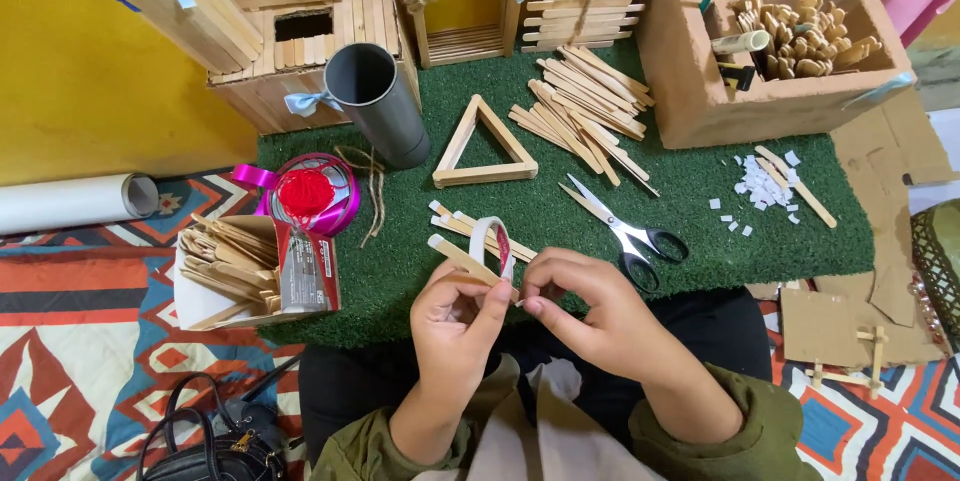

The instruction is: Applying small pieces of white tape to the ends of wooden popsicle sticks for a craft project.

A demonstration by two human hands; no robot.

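Taping a flat wooden craft stick (462,256)
Left hand (455,326) is pinching the stick steady while right hand (590,311) fingertips are gripping the white tape roll's (493,241) end.

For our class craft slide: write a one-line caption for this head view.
Left hand holds a craft stick while right hand applies tape, above green mat with scissors.

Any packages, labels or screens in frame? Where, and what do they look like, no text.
Printed carton: left of the left hand, at the green mat's edge; open box, red, white and dark faces, full of wooden sticks.
No screens or signs.
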